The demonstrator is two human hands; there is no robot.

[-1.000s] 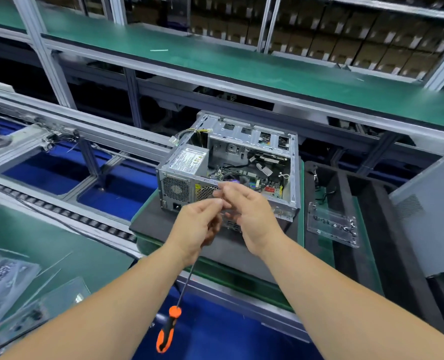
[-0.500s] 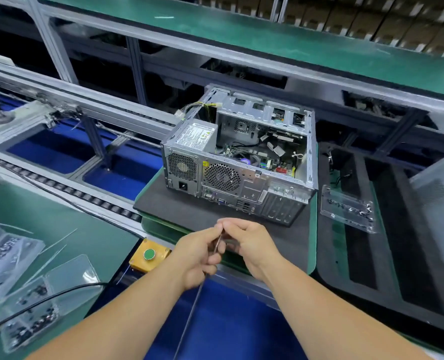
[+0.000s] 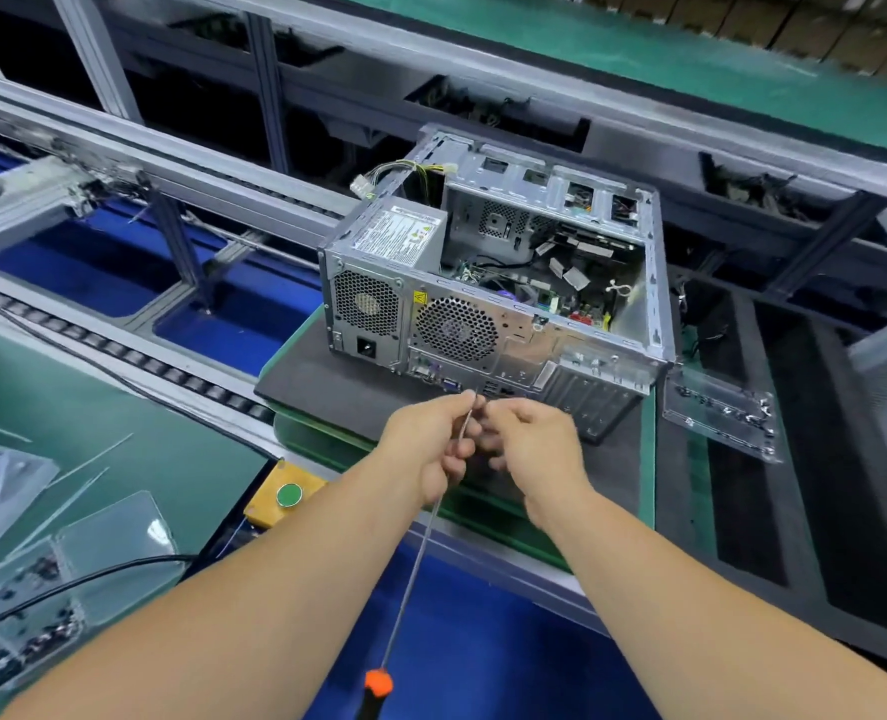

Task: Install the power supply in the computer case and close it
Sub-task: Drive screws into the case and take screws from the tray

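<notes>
**PSU seated, screw being loaded on driver tip**

Power supply [image 3: 387,283] sits in the rear corner of the open computer case [image 3: 504,283], just beyond and left of the grip. Judged heavy, rigid, sharp-edged sheet metal; hold by the flat sides, not the cables. Left hand [image 3: 433,441] is curled round the screwdriver [image 3: 420,543] shaft near its tip. Right hand [image 3: 535,441] pinches at that tip; any screw is too small to see.
</notes>
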